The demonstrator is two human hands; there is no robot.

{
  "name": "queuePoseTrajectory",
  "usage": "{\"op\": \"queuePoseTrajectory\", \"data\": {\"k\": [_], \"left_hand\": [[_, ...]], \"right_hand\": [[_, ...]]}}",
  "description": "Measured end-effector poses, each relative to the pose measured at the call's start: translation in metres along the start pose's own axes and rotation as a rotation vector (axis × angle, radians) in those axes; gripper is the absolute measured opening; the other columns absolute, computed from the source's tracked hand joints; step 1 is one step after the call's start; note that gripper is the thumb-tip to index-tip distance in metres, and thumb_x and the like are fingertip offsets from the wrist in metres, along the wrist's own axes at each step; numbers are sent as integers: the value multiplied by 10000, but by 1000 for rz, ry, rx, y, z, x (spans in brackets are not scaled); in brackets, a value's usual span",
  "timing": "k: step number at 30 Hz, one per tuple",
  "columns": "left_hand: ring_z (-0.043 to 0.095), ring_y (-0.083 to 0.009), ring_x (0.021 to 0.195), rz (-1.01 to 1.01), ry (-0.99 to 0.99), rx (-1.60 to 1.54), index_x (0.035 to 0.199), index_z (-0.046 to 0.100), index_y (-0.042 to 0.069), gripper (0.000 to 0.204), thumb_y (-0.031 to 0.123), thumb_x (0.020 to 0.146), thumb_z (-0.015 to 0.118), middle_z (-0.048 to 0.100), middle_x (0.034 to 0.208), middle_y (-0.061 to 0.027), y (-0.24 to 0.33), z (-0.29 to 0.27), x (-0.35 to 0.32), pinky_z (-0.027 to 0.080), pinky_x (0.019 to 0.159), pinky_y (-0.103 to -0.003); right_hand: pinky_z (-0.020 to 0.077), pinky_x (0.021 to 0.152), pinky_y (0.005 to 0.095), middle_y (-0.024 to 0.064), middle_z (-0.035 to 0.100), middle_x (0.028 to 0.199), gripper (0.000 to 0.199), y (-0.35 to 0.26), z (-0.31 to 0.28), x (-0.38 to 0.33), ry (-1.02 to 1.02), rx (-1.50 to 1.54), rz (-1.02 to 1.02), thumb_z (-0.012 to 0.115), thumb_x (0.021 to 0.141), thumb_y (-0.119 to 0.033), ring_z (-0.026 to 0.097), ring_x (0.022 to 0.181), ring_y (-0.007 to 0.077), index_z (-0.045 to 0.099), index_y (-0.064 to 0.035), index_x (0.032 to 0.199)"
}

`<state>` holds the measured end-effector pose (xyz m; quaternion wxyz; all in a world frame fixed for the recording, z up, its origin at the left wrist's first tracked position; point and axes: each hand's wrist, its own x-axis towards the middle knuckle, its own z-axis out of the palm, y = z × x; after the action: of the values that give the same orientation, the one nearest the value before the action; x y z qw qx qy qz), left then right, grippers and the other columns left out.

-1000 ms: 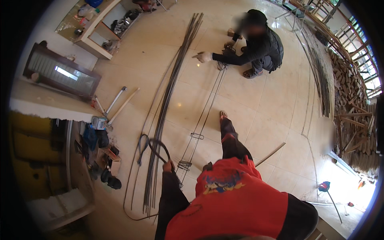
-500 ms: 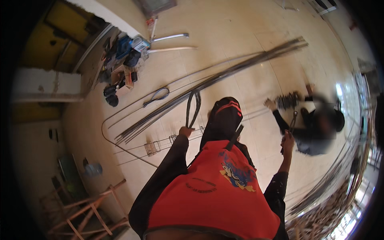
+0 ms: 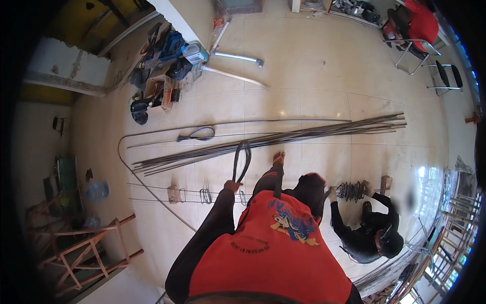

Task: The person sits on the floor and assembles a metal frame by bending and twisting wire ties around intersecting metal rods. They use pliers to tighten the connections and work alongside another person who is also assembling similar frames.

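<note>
My left hand point(image 3: 233, 186) is closed around the gathered end of a looped bundle of thin dark wire point(image 3: 247, 158). The loop stands up from my fist, its top overlapping long steel rods point(image 3: 283, 137) on the floor beyond. My right hand is out of sight, hidden behind or below my red shirt point(image 3: 268, 243). Just beyond my left hand lie two thin parallel bars point(image 3: 152, 200) with rectangular wire stirrups point(image 3: 205, 196) around them. My bare foot point(image 3: 278, 158) is planted near the rods.
At right a crouching co-worker point(image 3: 372, 228) in black handles bunched stirrups point(image 3: 352, 191). Another wire loop point(image 3: 202, 134) lies beyond the rods. Tools and boxes point(image 3: 161, 91) are heaped far left, a wooden trestle point(image 3: 91, 245) stands near left, and a person point(image 3: 422, 25) sits far right.
My view has turned, and I have stepped with one foot forward. My left hand still holds the wire loop. My right hand, earlier gripping a long-handled plier-like tool, has left the picture.
</note>
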<state>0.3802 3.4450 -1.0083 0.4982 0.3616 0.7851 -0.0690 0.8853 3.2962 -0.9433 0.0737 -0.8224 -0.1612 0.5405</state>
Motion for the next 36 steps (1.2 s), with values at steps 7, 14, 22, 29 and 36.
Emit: {"op": "queuePoseTrajectory", "data": {"k": [7,14,22,29,36], "left_hand": [[408,-154,311,-42,76,-358,508,464,105,462,400,725,747,430,424,-24,68,-38,16,322,318,-332],[527,-212,415,-110,83,-452,491,559,64,480,466,666,756,543,478,-65,85,-3,16,422,452,-378],[421,-155,348,-224,-155,-337,513,507,103,431,388,734,742,474,456,-33,86,-8,14,340,370,-333],[360,-140,327,-215,-198,-376,512,453,123,422,312,781,718,413,435,-4,124,-26,-17,292,350,-326],[384,-137,346,-240,-196,-344,531,459,117,406,310,783,713,423,451,-7,145,-38,-15,298,355,-318]], "right_hand": [[369,361,327,35,472,504,332,-75,-22,48,-148,-59,-112,545,883,-309,458,371,167,505,-56,671],[359,356,298,23,443,482,341,-206,-74,82,-6,117,-127,551,874,-327,436,367,144,525,-78,642],[357,337,300,19,460,498,237,-228,-59,65,-26,145,-47,575,877,-265,453,368,142,551,-52,776],[364,338,311,36,469,505,257,-155,-34,79,-141,1,116,571,879,-285,459,369,154,541,-45,794],[372,351,327,51,483,508,287,-145,-33,73,-125,-4,145,573,875,-294,471,382,162,539,-41,744]]}}
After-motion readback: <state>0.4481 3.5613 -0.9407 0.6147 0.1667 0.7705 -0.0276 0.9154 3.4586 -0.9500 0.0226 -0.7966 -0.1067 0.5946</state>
